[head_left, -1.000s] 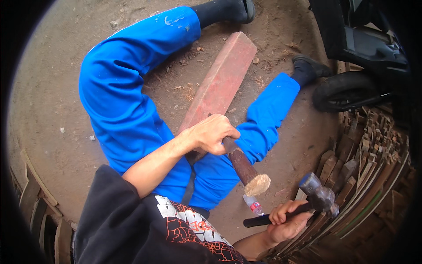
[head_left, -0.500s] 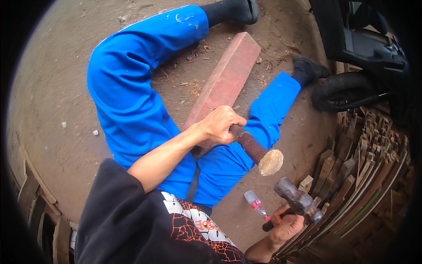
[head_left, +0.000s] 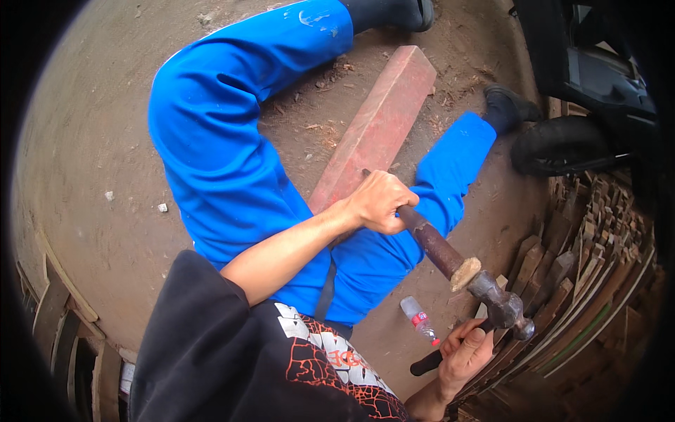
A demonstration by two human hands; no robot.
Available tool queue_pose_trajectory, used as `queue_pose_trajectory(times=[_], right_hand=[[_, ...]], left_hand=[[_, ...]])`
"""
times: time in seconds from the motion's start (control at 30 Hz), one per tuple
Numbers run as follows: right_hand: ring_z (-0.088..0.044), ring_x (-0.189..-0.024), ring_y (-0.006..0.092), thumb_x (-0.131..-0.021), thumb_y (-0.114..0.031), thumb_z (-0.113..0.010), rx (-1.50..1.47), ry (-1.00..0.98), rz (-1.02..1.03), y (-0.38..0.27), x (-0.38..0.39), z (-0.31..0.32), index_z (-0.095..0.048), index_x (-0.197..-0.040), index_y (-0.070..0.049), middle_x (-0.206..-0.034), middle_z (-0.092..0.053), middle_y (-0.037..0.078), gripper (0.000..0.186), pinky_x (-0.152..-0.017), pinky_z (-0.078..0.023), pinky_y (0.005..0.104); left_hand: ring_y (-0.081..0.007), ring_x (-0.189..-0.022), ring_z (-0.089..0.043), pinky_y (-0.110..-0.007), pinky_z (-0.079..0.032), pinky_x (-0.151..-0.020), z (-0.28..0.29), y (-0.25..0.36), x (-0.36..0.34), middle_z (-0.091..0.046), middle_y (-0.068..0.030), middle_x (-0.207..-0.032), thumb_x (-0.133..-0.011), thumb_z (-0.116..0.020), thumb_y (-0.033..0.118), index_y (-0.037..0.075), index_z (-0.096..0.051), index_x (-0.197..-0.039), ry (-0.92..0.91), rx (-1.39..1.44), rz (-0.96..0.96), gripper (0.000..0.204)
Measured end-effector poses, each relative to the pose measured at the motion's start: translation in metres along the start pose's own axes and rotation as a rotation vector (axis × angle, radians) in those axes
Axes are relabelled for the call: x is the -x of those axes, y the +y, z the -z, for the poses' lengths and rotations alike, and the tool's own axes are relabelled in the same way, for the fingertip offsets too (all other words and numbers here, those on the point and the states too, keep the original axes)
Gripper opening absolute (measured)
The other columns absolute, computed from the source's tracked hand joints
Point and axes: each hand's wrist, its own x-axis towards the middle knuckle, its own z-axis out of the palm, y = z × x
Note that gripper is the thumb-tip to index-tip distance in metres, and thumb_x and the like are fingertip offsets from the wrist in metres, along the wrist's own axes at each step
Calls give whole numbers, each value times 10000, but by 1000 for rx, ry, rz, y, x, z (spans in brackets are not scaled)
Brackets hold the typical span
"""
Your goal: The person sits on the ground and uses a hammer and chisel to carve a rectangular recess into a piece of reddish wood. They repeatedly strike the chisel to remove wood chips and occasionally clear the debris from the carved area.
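Observation:
My left hand [head_left: 383, 202] is closed on a rusty chisel-like tool [head_left: 436, 246] with a pale, flattened butt end; its thin far end lies over a faded red timber block [head_left: 385, 112] between my blue-trousered legs. My right hand [head_left: 464, 355] grips a hammer [head_left: 503, 306] by its dark handle at lower right. The hammer's metal head is at the tool's butt end; whether they touch I cannot tell. Below the tool, a clear plastic bottle [head_left: 416, 316] with a red cap lies on the ground.
Stacked wood offcuts and long boards [head_left: 590, 246] fill the right side. A dark vehicle with a black wheel [head_left: 562, 144] stands beyond my right boot [head_left: 513, 105]. More planks [head_left: 60, 316] lie at lower left. The ground [head_left: 91, 155] is bare dirt with scattered chips.
The hammer has risen from lower right toward the tool's butt end. My left hand and its tool have shifted slightly up and right in the view, along with the legs and timber.

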Motion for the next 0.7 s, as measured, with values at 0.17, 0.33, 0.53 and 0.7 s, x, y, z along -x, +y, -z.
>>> queue_pose_trajectory(times=[0.17, 0.33, 0.53, 0.7], right_hand=[[-307, -440, 31, -1020, -429, -480, -96, 139, -28, 13, 6, 12, -455, -856, -32, -560, -376, -14, 430, -390, -203, 194], [-286, -427, 35, -1017, -459, -469, -306, 242, -221, 32, 9, 6, -444, -889, -61, -590, -377, -19, 419, -380, -207, 184], [-346, -409, 27, -952, -631, -455, -509, 91, -176, 71, 16, -9, -515, -1033, -37, -661, -500, 11, 602, -347, -253, 181], [-382, -436, 26, -834, -531, -668, -588, -59, -287, 74, 13, -25, -507, -1042, -10, -694, -533, 15, 584, -372, -290, 180]], left_hand=[[-375, -525, -497, -446, -348, -457, -6, 1, 1, -452, -138, -547, -523, -597, 147, 65, -416, -594, -38, -71, 9, 211], [-351, -539, -537, -434, -390, -473, -23, 23, 11, -504, -105, -555, -523, -636, 173, 82, -465, -588, -121, -10, -11, 204], [-337, -565, -582, -432, -433, -508, -41, 43, 21, -558, -95, -572, -527, -652, 192, 91, -533, -601, -347, 4, -19, 172], [-348, -571, -589, -449, -433, -531, -45, 47, 27, -560, -105, -562, -538, -662, 215, 88, -539, -588, -522, -94, 42, 183]])
